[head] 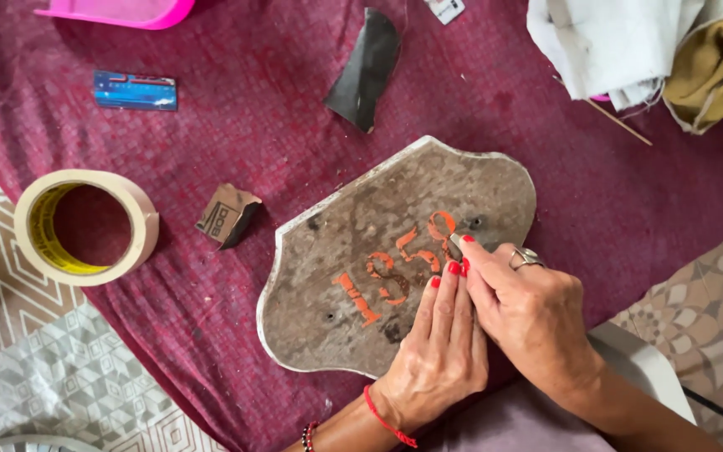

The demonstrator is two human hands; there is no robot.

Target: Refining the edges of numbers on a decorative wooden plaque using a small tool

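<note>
Head view:
- The wooden plaque (378, 259), shield-shaped and bearing orange painted numerals, lies flat on the maroon cloth (236, 125). Its long axis runs from lower left to upper right, away from the person.
- The left hand (437, 351) lies flat and extended on the plaque's near right part, fingers together, gripping nothing; fingertips sit just below the numerals.
- The right hand (529, 310) is closed in a pinch on a small pale scraping tool (456, 240), its tip touching the last numeral. What the tool is exactly cannot be told.
- The right hand is the nearer to the worked spot; that spot lies forward and left of its knuckles. The two hands touch side by side.
- Well left of both hands: a roll of masking tape (85, 226), lying flat, nothing inside its core but cloth.
- Between tape and plaque: a small folded sandpaper piece (228, 216).
- Beyond the plaque, away from the hands: a dark sandpaper sheet (366, 71), a blue packet (135, 90), and a pink tray (119, 12) at the far edge, contents out of view.
- Far right of the hands: heaped rags (654, 50) and a thin wooden stick (617, 121).
</note>
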